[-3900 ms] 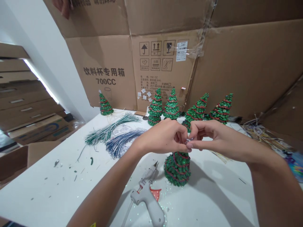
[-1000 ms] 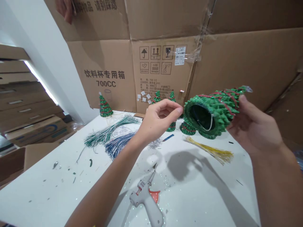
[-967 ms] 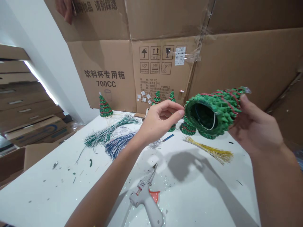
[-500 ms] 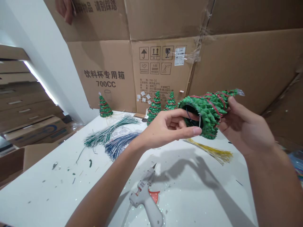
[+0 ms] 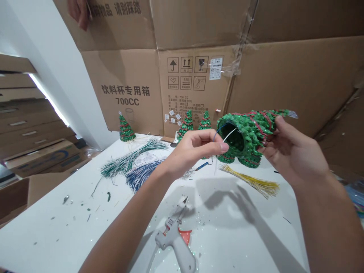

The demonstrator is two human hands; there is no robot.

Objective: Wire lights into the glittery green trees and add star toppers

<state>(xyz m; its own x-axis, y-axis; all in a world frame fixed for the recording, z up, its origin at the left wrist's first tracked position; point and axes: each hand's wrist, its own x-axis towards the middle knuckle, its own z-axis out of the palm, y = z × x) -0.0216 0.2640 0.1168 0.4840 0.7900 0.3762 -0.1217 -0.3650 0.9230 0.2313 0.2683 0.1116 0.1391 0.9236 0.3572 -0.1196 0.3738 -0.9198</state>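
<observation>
My right hand [image 5: 295,151] grips a small green Christmas tree [image 5: 253,131] with red garland, tipped on its side. Its hollow, dark base faces left, and a clear tip sticks out at the right. My left hand [image 5: 199,151] is closed at the base opening, thumb and forefinger pinched by a white wire [image 5: 229,134] and a blue wire [image 5: 219,128] that come out of the hollow. Below the left forearm a white glue gun [image 5: 176,237] with an orange-red trigger lies on the white table.
Bundles of green wires [image 5: 133,155], blue wires [image 5: 143,174] and yellow wires [image 5: 253,182] lie on the table [image 5: 71,235]. Several more trees stand at the back, one at the left [image 5: 126,128]. Large cardboard [image 5: 127,68] walls the far side. Another person's hand [image 5: 78,13] shows at top left.
My left fingers have come out of the tree's hollow base, moving left with the white and blue wires. The tree has shifted slightly right in my right hand.
</observation>
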